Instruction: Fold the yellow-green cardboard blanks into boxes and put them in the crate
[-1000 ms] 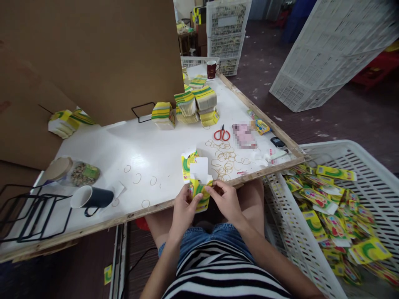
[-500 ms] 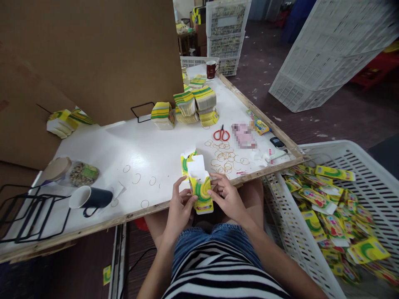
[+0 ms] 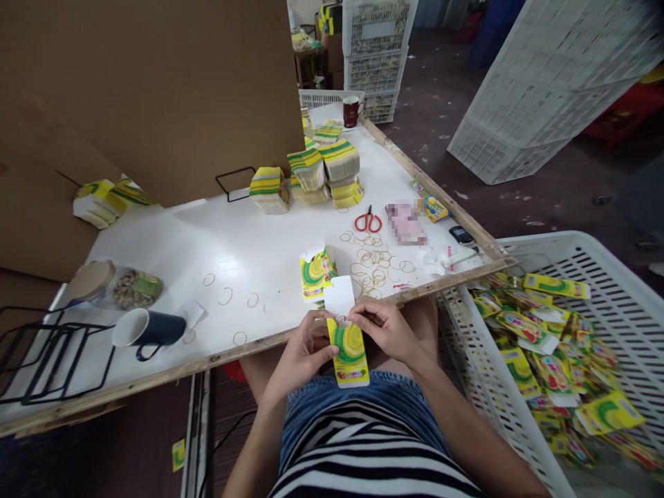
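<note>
A small yellow and green printed carton [image 3: 350, 354] is held over my lap at the table's front edge, its white top flap standing up. My left hand [image 3: 305, 351] is closed round its left side, thumb on the front face. At the carton's upper right, my right hand [image 3: 386, 330] pinches the open top edge below the flap. Whether anything else sits between those fingertips is hidden. Just beyond, a small stack of similar cartons [image 3: 314, 274] rests on the white table [image 3: 207, 238].
Rubber bands [image 3: 374, 266] and red-handled scissors [image 3: 368, 221] lie to the right. Bundled cartons [image 3: 339, 160] stand at the back by a cardboard sheet [image 3: 155, 90]. A dark mug [image 3: 160, 328] lies left. A white basket [image 3: 586, 242] of filled-looking cartons stands at my right.
Both hands have brought the carton down and slightly right, toward my lap. My right hand has shifted from its right side to the top opening. The stack behind shows more fully.
</note>
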### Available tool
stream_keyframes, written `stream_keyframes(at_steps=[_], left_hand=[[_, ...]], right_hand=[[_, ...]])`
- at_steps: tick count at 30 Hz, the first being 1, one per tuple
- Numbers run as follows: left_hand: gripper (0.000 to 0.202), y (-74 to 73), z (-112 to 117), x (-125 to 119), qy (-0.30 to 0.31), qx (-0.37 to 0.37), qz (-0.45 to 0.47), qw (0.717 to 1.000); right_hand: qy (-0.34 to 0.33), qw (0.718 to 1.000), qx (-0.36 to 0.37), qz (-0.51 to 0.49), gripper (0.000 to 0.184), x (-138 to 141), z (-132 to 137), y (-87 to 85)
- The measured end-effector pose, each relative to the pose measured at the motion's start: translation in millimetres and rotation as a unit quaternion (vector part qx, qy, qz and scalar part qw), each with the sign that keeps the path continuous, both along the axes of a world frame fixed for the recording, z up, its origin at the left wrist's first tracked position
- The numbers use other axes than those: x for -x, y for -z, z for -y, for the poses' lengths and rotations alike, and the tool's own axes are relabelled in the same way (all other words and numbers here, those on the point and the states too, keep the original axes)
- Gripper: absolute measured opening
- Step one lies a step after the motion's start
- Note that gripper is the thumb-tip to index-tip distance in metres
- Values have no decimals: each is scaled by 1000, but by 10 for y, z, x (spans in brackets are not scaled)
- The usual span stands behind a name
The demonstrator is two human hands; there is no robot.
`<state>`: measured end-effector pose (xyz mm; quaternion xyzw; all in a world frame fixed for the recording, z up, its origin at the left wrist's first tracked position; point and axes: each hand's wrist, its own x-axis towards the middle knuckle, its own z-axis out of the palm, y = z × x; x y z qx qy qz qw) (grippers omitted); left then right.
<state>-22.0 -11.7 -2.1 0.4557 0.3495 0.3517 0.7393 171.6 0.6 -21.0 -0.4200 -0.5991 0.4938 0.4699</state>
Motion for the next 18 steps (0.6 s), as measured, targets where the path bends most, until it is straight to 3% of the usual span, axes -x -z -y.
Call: stream_keyframes(at_steps=[2,4,6,9,11,14,18], left_hand=[[72,27,-10,-20,-25,-11,-11,1000],[80,54,-24,-34,-34,-17,-17,999],[72,79,-36,-43,-31,-20,-18,999],[56,110,-47,-50,-44,-27,-41,998],[51,126,-49,-59,-62,-36,-81,994],[48,129,-48,-86,-81,-57,-131,986],[49,84,-45,-120,-68,-59,-114,989]], right_hand=[[34,999,3,-24,17,28,-2,24],[51,997,19,-51,38,49,-10,50],[53,997,17,-44,38,45,-23,61],[60,998,-26,3,21,-10,-39,28],[51,998,-37,17,25,-56,-38,-20],[11,999,26,25,25,-85,-26,-88],[-11,993,87,77,34,-51,-34,-114]])
